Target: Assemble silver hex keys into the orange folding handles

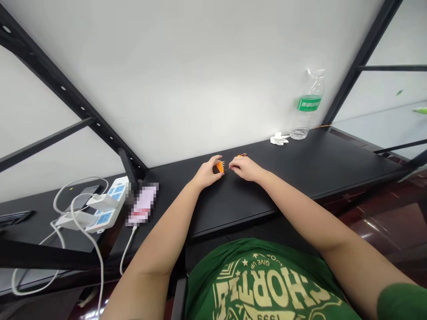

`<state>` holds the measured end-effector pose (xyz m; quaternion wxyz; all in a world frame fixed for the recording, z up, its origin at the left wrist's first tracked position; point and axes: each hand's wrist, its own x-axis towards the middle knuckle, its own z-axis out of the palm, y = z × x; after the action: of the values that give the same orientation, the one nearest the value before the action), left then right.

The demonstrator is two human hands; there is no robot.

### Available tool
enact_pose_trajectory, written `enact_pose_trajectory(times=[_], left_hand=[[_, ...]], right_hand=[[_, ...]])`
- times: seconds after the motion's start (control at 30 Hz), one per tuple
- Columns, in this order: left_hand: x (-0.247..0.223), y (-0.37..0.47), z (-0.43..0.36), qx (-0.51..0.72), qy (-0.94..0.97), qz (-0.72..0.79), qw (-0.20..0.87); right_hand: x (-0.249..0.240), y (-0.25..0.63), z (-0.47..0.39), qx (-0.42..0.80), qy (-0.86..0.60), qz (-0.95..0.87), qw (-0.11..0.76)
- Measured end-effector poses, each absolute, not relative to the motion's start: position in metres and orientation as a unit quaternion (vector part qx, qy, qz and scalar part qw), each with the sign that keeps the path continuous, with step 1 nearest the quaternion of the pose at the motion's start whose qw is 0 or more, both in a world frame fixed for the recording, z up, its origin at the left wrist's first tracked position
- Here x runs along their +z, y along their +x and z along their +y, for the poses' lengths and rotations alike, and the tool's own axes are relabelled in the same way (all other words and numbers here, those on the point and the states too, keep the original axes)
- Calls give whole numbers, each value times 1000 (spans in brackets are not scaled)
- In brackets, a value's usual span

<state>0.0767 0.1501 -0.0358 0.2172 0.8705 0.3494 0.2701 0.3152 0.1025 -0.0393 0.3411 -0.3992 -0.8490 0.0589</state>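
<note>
Black desk (283,186): broad surface, far edge against a white wall. Beyond its left edge, a white power strip (115,202) with chargers plugged in. Clear plastic bottle (309,104), green label, upright at the far edge toward the far right corner. Pixelated phone (143,204), cable attached, by the left edge.

Left hand (207,172): over the desk near the far edge, left of its middle; fingers and thumb curved and partly closed about a small orange holder. Right hand (247,169): just to its right, fingers drawn in to a close pinch on a thin rod.

White crumpled tissue (279,139): just beside the bottle's base. Orange holder (220,167): silver points along its right side, facing the right hand. Second orange piece (239,156): behind the right hand, mostly hidden; cannot tell whether held or resting. Thin rod (227,169): spans the gap toward the holder; contact unclear.

Step in hand, judged: fine two-handed work at the holder's pointed side. Next move calls for a steady left grip and careful rod alignment.
</note>
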Motion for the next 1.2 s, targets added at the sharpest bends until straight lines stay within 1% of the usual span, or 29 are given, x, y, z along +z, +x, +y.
enact_pose_trajectory(times=[0.27,0.83,0.97,1.1,1.2], left_hand=[[-36,77,150,263,870,353,221],[-33,79,145,275,856,348,265],[-33,84,142,281,851,315,311],[-36,86,143,293,850,315,303],[-39,84,147,305,839,322,315]], right_hand=[[-40,316,102,47,-396,-845,356],[-42,316,104,45,-377,-863,333],[-43,309,103,41,-382,-867,317],[-45,301,100,33,-409,-861,302],[-44,299,98,28,-442,-847,295]])
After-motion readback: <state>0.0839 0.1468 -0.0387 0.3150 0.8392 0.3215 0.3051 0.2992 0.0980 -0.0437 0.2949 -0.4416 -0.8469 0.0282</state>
